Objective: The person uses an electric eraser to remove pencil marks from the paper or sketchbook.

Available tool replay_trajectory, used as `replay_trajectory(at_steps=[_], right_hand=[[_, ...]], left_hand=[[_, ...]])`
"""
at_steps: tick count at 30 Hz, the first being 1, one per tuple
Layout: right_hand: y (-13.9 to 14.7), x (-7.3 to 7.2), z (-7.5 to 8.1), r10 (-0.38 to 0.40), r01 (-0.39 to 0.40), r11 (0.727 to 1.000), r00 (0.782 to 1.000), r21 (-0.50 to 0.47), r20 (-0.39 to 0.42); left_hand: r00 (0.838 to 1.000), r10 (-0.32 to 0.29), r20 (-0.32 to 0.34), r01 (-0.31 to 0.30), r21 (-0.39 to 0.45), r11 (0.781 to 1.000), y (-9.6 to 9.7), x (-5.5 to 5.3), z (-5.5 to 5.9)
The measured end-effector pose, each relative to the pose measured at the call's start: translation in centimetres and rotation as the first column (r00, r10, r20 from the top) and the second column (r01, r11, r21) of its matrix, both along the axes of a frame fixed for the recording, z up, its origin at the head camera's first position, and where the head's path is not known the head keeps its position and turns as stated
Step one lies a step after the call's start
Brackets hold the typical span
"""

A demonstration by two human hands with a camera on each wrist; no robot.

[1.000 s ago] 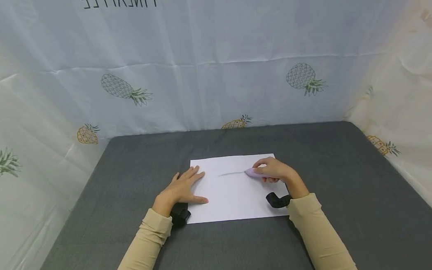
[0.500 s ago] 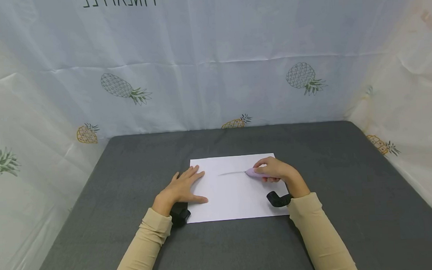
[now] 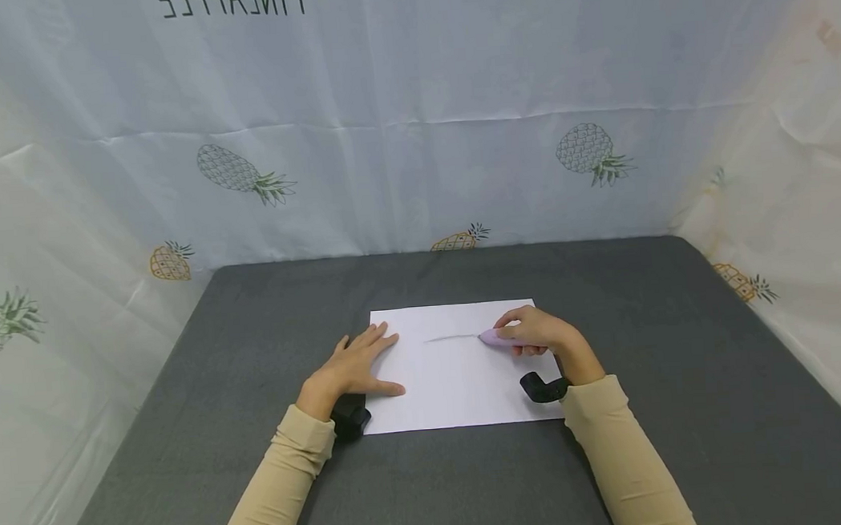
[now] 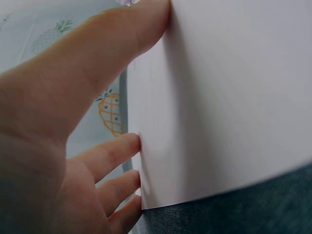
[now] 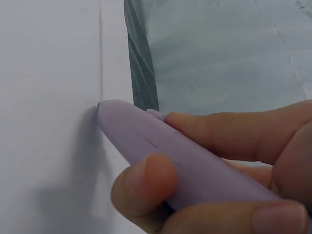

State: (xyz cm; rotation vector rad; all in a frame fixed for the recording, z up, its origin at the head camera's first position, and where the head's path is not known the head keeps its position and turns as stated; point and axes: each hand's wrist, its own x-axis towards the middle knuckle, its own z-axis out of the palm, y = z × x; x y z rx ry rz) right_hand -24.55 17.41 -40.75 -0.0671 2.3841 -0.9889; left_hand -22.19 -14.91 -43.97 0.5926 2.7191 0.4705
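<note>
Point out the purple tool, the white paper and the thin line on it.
Purple tool [image 5: 187, 163]: right wrist view, on its body, behind the tip.
White paper [image 3: 452, 379]: head view, bare area near its middle.
Thin line [image 5: 101, 48]: right wrist view, about halfway along its visible length.

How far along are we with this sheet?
Done: a thin line, drawn or cut (can't tell), on the paper. In hand: the right grip holds the purple tool, its tip at the line's end; the left grip rests on the paper. Remaining: perhaps extending the line past the tip, where none shows.
</note>
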Motion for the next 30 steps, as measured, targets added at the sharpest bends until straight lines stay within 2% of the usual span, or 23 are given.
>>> replay_trajectory(at_steps=[11, 16, 22, 27, 30], right_hand=[[0.14, -0.02, -0.15, 0.008, -0.008, 1.000, 1.000, -0.009, 0.007], [0.02, -0.04, -0.33, 0.016, -0.017, 0.999, 1.000, -0.027, -0.015], [0.25, -0.08, -0.30, 0.009, -0.009, 1.000, 1.000, 0.001, -0.005], [0.06, -0.18, -0.52, 0.017, -0.017, 0.999, 1.000, -0.040, -0.011], [0.07, -0.15, -0.53, 0.014, -0.014, 0.999, 1.000, -0.030, -0.011]], left_hand=[[1.000, 0.012, 0.014, -0.012, -0.001, 1.000, 0.05, 0.04, -0.11], [1.000, 0.017, 0.012, -0.017, 0.005, 1.000, 0.07, 0.00, -0.13], [1.000, 0.013, 0.014, -0.013, 0.006, 1.000, 0.12, 0.05, -0.06], [1.000, 0.016, 0.014, -0.016, 0.005, 1.000, 0.07, 0.07, 0.01], [1.000, 0.012, 0.018, -0.012, 0.000, 1.000, 0.03, 0.11, 0.11]])
